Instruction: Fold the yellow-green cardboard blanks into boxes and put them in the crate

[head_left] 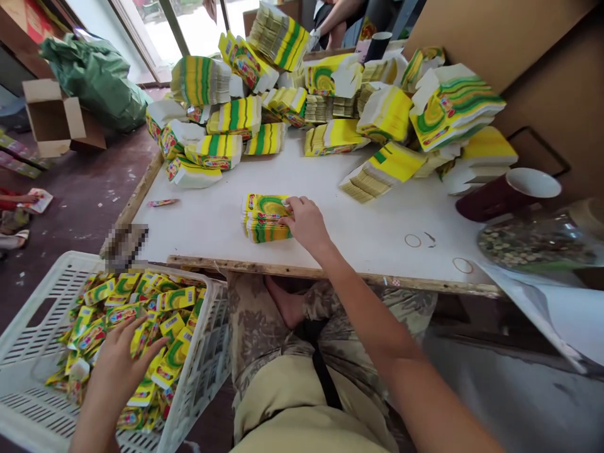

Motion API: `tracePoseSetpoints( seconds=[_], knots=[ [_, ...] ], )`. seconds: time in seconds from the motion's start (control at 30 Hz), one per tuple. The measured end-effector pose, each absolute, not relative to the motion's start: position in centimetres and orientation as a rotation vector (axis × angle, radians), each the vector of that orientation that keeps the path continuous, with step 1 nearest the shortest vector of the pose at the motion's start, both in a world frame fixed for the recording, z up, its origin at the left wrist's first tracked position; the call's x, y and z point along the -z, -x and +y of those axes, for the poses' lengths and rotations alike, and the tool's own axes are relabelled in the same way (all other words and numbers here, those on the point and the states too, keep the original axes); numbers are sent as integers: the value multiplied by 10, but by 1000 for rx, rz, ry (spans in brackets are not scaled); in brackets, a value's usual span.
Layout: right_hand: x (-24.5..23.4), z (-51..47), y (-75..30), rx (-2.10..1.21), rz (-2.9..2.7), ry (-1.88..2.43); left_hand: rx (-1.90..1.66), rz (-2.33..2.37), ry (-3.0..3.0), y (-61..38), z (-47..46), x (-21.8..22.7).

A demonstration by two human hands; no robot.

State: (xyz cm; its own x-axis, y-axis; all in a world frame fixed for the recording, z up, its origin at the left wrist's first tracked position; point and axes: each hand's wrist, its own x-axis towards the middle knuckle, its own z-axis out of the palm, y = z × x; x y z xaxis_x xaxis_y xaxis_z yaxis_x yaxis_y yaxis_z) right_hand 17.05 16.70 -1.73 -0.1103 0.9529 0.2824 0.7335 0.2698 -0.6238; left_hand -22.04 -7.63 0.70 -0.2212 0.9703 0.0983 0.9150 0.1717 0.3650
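A small stack of flat yellow-green printed cartons (262, 218) lies on the white table (330, 214) near its front edge. My right hand (304, 223) rests on the stack's right side, fingers curled over its top edge. My left hand (120, 365) reaches down into a white plastic crate (28, 352) at the lower left. Its fingers are spread over the folded yellow-green boxes (141, 314) piled inside, holding nothing that I can make out.
Many bundles of the same flat cartons (330, 100) are heaped across the table's far half. A dark red cup (509, 192) and a clear bag of small bits (533, 242) sit at the right. A cardboard box (51, 116) and a green sack (94, 78) lie on the floor.
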Motion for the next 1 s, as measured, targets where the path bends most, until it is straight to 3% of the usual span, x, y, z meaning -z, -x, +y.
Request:
tracePoseSetpoints(
  seconds=[0.23,0.5,0.7,1.0],
  knots=[
    [4,155,-166,-493,-1780,1417,-895,1775,-1751,115,-23,7],
    [-1,65,-135,-1235,-1583,863,-1666,931,-899,1,31,6],
    [9,26,-118,-1414,-1558,813,-1931,897,-514,-7,36,-8],
    [30,29,-108,-1752,-1295,760,-1841,1093,-524,-4,34,1]
  ],
)
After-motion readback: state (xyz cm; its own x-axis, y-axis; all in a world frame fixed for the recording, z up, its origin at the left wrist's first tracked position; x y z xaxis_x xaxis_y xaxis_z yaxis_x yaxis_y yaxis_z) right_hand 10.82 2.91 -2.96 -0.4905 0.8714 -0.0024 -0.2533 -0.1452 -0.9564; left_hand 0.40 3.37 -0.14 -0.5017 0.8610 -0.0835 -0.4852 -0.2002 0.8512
